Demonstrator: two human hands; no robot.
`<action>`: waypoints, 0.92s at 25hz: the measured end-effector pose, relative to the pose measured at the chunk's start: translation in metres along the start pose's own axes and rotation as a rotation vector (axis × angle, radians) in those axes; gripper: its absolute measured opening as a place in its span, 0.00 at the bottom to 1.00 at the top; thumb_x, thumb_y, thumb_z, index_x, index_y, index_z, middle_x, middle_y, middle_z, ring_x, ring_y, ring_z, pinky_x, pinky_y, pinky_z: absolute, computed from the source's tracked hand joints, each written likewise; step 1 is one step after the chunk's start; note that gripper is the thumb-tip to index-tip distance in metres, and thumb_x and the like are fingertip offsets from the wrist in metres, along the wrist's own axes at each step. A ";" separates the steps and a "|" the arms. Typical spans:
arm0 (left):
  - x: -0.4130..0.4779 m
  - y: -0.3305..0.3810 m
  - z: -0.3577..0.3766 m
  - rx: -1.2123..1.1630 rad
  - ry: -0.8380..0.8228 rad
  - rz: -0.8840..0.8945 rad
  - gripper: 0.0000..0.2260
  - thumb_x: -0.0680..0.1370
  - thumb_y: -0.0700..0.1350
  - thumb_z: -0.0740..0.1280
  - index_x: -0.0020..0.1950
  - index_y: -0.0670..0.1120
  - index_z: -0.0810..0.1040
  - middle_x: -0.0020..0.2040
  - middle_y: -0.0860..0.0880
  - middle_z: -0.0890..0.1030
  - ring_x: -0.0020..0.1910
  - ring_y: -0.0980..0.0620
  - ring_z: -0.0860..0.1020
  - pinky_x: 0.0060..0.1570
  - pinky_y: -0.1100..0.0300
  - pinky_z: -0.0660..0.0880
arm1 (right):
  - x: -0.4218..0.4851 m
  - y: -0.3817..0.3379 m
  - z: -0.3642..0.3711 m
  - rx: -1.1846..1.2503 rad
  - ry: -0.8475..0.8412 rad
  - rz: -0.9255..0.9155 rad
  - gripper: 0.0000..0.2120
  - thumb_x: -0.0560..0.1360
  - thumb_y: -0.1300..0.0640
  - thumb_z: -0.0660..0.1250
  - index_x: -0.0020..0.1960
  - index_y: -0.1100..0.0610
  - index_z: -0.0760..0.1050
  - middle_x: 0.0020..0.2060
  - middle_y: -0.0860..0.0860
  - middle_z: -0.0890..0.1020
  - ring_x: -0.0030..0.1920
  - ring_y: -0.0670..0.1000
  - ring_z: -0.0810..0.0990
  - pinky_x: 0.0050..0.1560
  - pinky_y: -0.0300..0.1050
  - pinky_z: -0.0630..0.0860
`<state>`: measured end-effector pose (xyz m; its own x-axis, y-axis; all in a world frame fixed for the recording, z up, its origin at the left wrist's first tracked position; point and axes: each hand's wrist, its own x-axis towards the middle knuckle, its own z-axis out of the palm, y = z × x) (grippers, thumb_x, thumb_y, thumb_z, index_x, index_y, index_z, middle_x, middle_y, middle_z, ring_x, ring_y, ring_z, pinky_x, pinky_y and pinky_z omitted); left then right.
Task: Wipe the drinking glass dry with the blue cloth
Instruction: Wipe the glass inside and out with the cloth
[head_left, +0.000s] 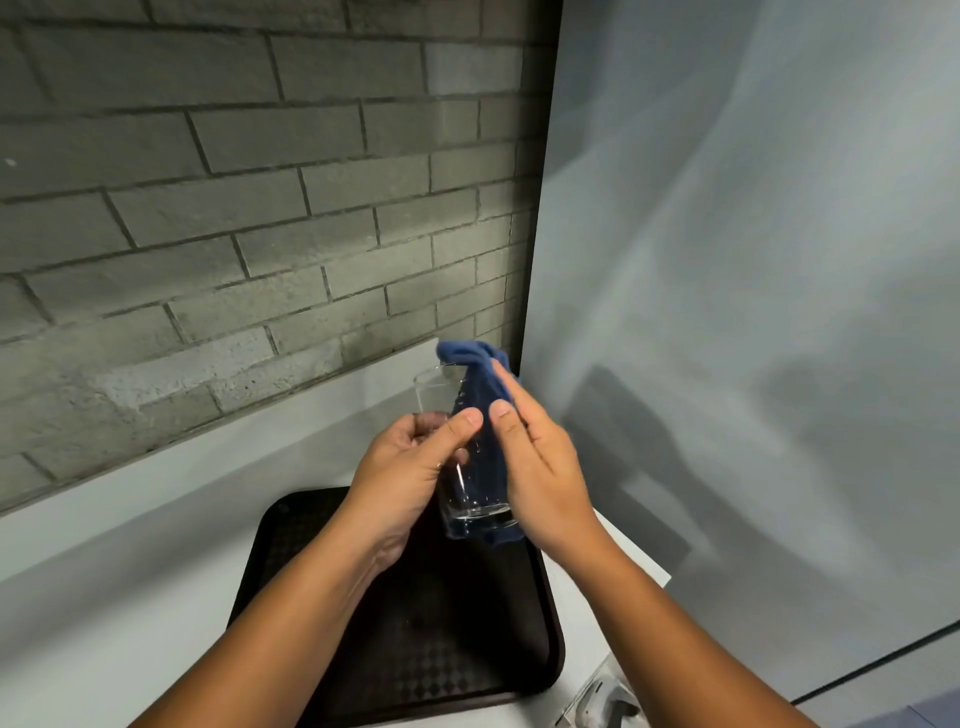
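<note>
Left hand (410, 467): wrapped around the lower half of the drinking glass (457, 441), thumb laid across its near side, fingers curled behind it.
Right hand (540, 467): fingers straight and close together, palm pressing the blue cloth (480, 410) flat against the glass's right side.
Drinking glass: clear, upright, held up between both hands above the tray; water droplets show on its wall.
Blue cloth: bunched over the rim above the right fingertips, running down under the right palm, its end hanging below the base.
Tray (311, 545): dark, patterned surface, lying on the white counter (130, 571) below both wrists.
Wall (234, 208): grey brick, beyond the hands.
Writing: none legible on the glass, cloth or tray.
Object below the right forearm (602, 701): pale, partly cut off, possibly a tap.
</note>
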<state>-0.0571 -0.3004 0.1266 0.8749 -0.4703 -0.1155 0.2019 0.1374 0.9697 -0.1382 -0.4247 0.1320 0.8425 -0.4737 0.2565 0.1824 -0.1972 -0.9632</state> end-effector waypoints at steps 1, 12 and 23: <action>0.000 0.001 0.001 0.001 -0.007 0.008 0.39 0.62 0.62 0.84 0.64 0.38 0.85 0.45 0.48 0.90 0.45 0.51 0.85 0.53 0.54 0.82 | -0.001 0.001 0.001 0.034 0.013 0.017 0.20 0.90 0.54 0.59 0.81 0.48 0.74 0.77 0.50 0.81 0.78 0.49 0.77 0.82 0.57 0.71; 0.002 -0.006 0.014 -0.132 -0.057 -0.040 0.20 0.77 0.62 0.77 0.56 0.46 0.91 0.49 0.44 0.93 0.43 0.52 0.91 0.42 0.60 0.87 | -0.013 0.005 -0.004 0.186 0.048 0.121 0.20 0.90 0.53 0.59 0.80 0.50 0.74 0.72 0.48 0.85 0.73 0.48 0.83 0.78 0.53 0.76; 0.000 -0.018 0.006 -0.102 -0.063 -0.067 0.20 0.73 0.64 0.75 0.49 0.49 0.93 0.50 0.42 0.92 0.46 0.44 0.92 0.47 0.48 0.89 | -0.017 0.002 -0.005 0.134 0.076 0.071 0.19 0.90 0.52 0.59 0.79 0.48 0.75 0.74 0.45 0.82 0.76 0.42 0.78 0.82 0.49 0.71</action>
<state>-0.0639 -0.3083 0.1106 0.8295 -0.5344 -0.1622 0.3053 0.1907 0.9330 -0.1544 -0.4212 0.1258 0.8157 -0.5473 0.1875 0.1940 -0.0466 -0.9799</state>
